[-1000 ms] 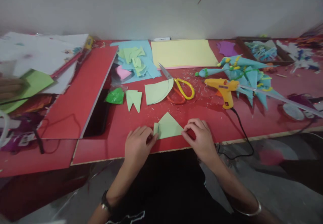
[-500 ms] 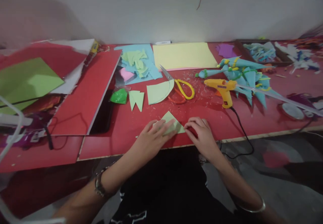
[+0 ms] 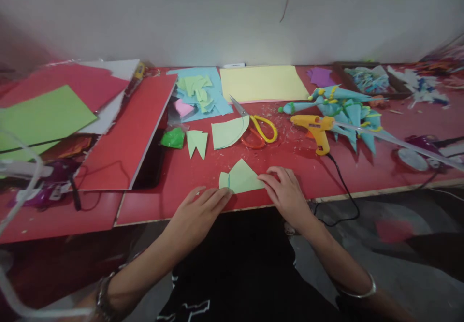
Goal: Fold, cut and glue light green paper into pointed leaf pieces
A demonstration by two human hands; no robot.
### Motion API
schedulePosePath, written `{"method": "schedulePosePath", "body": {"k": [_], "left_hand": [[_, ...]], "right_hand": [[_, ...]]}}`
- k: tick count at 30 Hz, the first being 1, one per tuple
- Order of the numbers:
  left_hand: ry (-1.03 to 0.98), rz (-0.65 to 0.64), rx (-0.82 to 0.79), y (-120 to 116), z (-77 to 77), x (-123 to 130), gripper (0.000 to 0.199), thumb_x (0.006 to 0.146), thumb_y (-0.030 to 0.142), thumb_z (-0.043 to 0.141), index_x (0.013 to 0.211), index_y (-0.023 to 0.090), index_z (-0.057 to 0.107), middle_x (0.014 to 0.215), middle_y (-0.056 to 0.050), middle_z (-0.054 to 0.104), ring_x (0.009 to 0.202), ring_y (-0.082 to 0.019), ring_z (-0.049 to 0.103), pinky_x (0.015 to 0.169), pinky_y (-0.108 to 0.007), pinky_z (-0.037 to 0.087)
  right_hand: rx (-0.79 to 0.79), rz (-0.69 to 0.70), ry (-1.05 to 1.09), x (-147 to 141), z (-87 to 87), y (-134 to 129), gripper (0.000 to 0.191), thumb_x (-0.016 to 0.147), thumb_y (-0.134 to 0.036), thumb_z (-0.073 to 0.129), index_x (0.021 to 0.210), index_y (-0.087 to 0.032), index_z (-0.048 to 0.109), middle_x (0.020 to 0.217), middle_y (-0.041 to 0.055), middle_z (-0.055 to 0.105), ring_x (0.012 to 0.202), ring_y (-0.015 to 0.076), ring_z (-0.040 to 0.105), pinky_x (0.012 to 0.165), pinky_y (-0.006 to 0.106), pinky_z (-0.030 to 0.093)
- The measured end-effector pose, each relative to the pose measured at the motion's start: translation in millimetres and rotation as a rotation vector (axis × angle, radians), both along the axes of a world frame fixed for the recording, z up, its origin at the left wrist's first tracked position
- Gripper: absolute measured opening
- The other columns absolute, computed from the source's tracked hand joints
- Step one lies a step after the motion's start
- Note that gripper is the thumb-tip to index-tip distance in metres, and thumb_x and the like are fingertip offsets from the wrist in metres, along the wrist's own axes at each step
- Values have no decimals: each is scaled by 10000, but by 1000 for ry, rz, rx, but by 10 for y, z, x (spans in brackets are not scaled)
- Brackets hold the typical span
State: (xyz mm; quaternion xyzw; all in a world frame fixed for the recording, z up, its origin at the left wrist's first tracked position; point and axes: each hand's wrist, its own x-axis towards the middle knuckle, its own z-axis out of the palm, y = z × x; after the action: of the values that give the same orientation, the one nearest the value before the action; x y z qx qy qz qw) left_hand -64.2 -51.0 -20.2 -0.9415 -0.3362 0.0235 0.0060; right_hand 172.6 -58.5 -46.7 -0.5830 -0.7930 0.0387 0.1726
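A: Hands?
B: Right hand [image 3: 286, 194] pinched a pale-green folded paper piece [image 3: 244, 177] at its right corner; left hand [image 3: 201, 215] touched its lower-left edge, grip indeterminable.
A: Position, step?
B: On the red worktop [image 3: 174, 177], by the near edge. Apparently folding; next move called for a steady corner.

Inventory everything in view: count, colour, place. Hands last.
Folded paper: 1, pale green, between hands
Notched paper: 1, pale green, beside packet
Curved paper: layered, pale green, by scissors
Scissors: 1, yellow/orange handles, centre
Glue gun: 1, yellow, right of scissors
Cones: several, light blue, beyond glue gun
Tray: 1, brown, back right
Stacked sheets: several, yellow over pink, back
Scraps: many, green, on blue paper
Packet: 1, bright green, left
Board: 1, red, left
Card: uncounted, green, far left
Table: 1, red, underneath
Other clutter: uncounted, mixed, both sides
Left hand: 1, at folded paper's left
Right hand: 1, pinching its right corner
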Motion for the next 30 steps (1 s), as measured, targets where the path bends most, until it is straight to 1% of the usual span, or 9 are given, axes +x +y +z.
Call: {"method": "schedulePosePath", "body": {"k": [3,6,9,13,17,22,26,28,30], "left_hand": [[12,17,0,-4,-10,-12,514,777,7,305,1237,197,435,1243,-21,530,1030,-177,523,876,-346,359],[5,2,8,3,-23,-7,505,778,13,305,1235,181,438,1233,-30,538,1039,-177,524,888,-347,366],[0,3,8,2,-21,-25,501,770,10,313,1216,186,458,1204,-31,558,1026,-174,535,899,-344,371],[-11,39,1,2,-3,-93,494,762,5,329,1187,204,484,1165,-40,579,1025,-175,542,915,-353,364],[-4,28,-21,0,-15,-144,485,756,3,342,1177,189,495,1150,-49,587,1028,-177,542,918,-352,362],[-6,47,-69,-2,-27,-151,505,762,17,355,1221,199,460,1192,-53,562,1052,-179,530,922,-347,360],[31,-40,-108,127,22,-175,465,776,60,408,1215,198,471,1163,-49,588,1008,-179,553,881,-326,388],[12,-107,-126,229,44,-200,448,783,73,433,1202,225,479,1174,-28,585,1009,-158,554,875,-299,389],[-33,-136,-119,317,52,-215,426,776,78,459,1166,244,504,1169,-17,587,1023,-148,549,888,-293,382]], "right_hand": [[112,197,-152,-33,2,-29,354,827,-96,449,1105,-283,563,1161,73,527,1090,221,434,908,394,340],[101,319,-220,-49,-8,-44,428,816,-85,460,1183,-299,513,1236,60,509,1152,212,416,931,378,345],[50,312,-248,-23,-20,-81,507,797,-69,457,1246,-305,456,1292,54,478,1176,217,417,907,369,381],[8,248,-260,90,-27,-184,547,773,-52,434,1272,-276,430,1330,22,449,1223,215,381,934,391,374],[7,184,-263,212,-40,-272,545,759,-38,405,1263,-241,445,1333,17,445,1213,203,402,932,386,382],[40,179,-236,318,-20,-299,530,758,-10,350,1231,-205,487,1272,36,511,1158,191,466,919,370,400],[32,161,-134,327,38,-183,407,815,-125,384,1196,-184,515,1227,60,547,1105,180,508,909,345,425],[25,210,-94,282,48,-100,416,833,-231,428,1245,-188,462,1280,66,497,1177,191,444,941,358,407],[5,312,-100,214,31,-40,484,818,-336,479,1280,-207,415,1339,63,430,1257,210,342,979,393,368]]}}
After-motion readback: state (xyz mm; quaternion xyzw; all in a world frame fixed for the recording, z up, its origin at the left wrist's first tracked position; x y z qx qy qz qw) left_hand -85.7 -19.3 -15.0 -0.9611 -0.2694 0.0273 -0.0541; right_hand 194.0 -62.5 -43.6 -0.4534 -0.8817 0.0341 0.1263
